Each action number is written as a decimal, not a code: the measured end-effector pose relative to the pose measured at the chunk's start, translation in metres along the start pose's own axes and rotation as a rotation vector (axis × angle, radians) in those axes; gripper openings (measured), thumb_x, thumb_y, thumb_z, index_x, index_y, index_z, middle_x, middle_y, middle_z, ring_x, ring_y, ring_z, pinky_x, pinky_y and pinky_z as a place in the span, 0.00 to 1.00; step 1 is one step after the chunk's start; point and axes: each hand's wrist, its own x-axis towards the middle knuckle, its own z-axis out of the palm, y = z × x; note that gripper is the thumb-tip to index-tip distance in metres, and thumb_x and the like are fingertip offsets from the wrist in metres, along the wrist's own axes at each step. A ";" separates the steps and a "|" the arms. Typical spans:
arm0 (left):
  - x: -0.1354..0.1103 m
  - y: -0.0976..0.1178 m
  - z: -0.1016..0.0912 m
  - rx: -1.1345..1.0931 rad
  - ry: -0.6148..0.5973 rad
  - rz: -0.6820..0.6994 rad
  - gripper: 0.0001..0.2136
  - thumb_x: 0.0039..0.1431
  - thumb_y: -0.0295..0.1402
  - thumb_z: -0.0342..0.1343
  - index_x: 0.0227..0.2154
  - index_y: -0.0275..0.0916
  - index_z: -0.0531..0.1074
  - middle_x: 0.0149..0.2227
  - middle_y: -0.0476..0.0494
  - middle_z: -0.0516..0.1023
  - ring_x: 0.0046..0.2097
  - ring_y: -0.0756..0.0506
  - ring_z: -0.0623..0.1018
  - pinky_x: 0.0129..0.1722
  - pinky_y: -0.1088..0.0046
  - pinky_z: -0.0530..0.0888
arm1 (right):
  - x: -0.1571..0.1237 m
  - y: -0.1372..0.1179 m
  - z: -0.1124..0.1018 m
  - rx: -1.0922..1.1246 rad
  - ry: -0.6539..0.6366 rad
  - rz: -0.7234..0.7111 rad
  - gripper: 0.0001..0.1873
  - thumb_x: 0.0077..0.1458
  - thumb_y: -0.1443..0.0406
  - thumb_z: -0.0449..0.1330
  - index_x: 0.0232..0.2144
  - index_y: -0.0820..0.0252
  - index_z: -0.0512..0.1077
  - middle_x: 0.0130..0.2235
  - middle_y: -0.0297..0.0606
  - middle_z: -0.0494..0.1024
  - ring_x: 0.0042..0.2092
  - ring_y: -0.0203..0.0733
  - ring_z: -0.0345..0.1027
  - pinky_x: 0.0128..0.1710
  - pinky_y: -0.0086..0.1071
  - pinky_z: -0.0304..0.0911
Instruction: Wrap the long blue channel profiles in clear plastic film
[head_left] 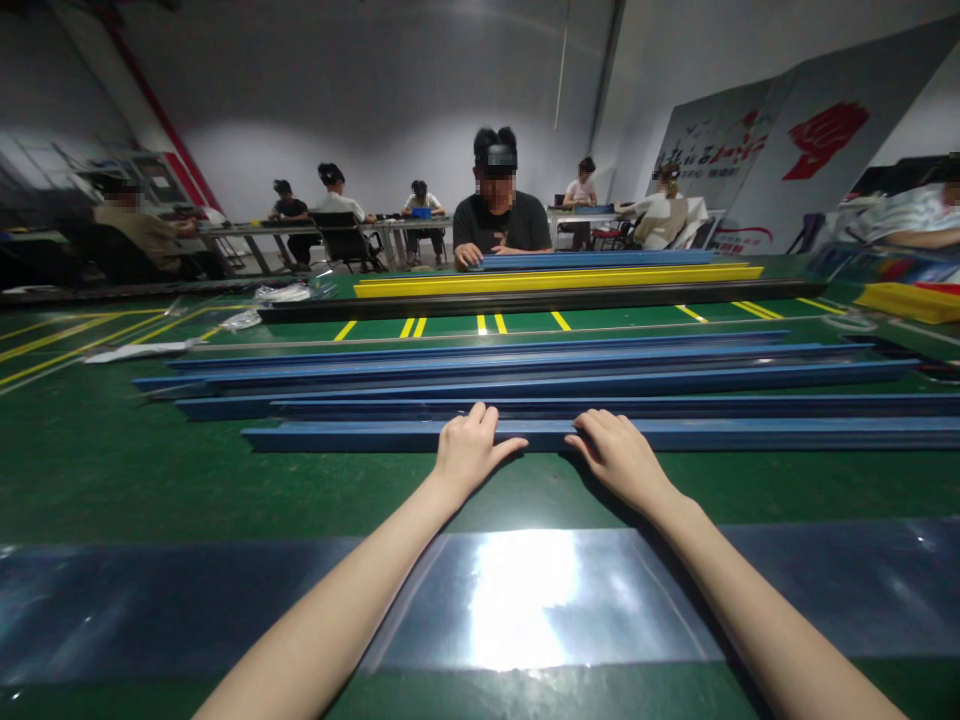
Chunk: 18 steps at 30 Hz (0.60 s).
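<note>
As the left hand point(470, 440) and right hand point(613, 450) are gripping a blue rail point(352, 437), more rails point(547, 386) are lying beyond

Fingers are curling over its near edge at 11 and 1 o'clock, thumbs resting in front. It is lying on the green table point(360, 490) at 12. Handling seems to be under way; how much is done or left isn't showing.

Slender bare forearms point(349, 590) tapering to narrow wrists point(442, 488), bare left hand point(466, 447) and right hand point(619, 452), slim fingers point(488, 418)
</note>
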 end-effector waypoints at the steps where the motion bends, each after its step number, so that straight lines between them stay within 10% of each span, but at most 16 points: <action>1: 0.000 0.000 0.000 -0.002 -0.006 -0.010 0.23 0.51 0.55 0.45 0.30 0.37 0.67 0.31 0.45 0.72 0.29 0.47 0.73 0.26 0.74 0.60 | 0.001 0.000 0.000 0.000 -0.004 0.006 0.10 0.57 0.61 0.48 0.30 0.60 0.64 0.31 0.38 0.70 0.35 0.41 0.61 0.33 0.32 0.50; 18: -0.001 -0.002 -0.001 -0.024 0.056 0.057 0.21 0.53 0.52 0.46 0.27 0.37 0.67 0.28 0.46 0.71 0.30 0.47 0.71 0.29 0.72 0.60 | 0.006 -0.004 -0.013 -0.119 -0.049 -0.005 0.08 0.56 0.64 0.49 0.28 0.59 0.65 0.30 0.36 0.72 0.33 0.39 0.63 0.30 0.30 0.48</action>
